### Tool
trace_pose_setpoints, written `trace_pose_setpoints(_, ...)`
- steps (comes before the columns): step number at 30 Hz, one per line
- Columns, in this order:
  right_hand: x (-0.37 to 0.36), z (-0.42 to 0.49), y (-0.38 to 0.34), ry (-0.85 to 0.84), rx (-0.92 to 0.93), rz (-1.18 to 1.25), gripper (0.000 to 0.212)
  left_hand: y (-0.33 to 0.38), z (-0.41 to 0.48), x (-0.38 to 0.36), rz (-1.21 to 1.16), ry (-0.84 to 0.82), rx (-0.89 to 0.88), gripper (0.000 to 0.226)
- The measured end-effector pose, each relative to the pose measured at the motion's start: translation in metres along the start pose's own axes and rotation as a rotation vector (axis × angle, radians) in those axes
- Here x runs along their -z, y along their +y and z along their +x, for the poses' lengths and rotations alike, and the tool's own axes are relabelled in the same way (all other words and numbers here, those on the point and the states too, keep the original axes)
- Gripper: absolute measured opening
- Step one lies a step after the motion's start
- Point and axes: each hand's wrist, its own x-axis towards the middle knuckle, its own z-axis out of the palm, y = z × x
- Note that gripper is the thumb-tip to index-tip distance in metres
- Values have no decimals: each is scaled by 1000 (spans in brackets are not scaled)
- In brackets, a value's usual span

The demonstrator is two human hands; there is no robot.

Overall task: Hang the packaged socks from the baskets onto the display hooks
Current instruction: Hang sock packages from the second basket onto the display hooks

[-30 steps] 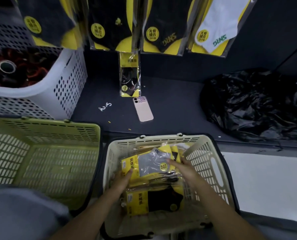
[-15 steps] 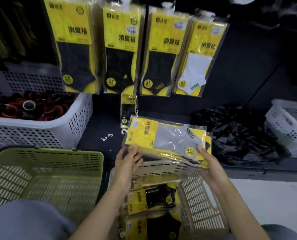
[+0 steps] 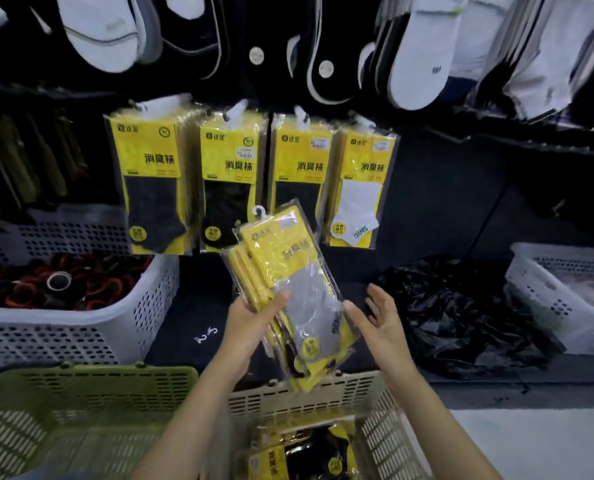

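My left hand (image 3: 254, 315) pinches the packs (image 3: 288, 289) mid-frame, right hand (image 3: 380, 318) spread beside; light, slippery film, so I'd grip near the hanger tabs (image 3: 259, 213).

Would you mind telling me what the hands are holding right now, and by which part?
The left hand grips a stack of sock packs at its left edge, around mid-height. The right hand is open beside the stack, gripping nothing.
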Motion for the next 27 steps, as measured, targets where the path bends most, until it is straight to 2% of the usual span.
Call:
trace_pose_setpoints(3,-4,13,-28,-45,114,57,51,11,5,-7,108,-72,-27,27)
trace_pose_setpoints(7,-4,22,-53,25,182,161,40,25,8,-22,178,-182,-42,41)
trace_pose_setpoints(10,1,29,-63,55,181,202,38,35,13,-30,196,-220,-52,44)
trace_pose_setpoints(15,9,46,-68,-21,117,286,34,52,27,-32,205,-229,-103,36)
trace_pose_setpoints(18,17,59,-73,11,116,282,22,64,38,-32,207,-195,-144,41)
trace_pose_setpoints(22,39,86,-85,138,148,286,20,91,58,-29,211,-61,-242,43)
trace_pose_setpoints(27,58,126,-99,230,181,259,12,120,78,-27,185,23,-340,30)
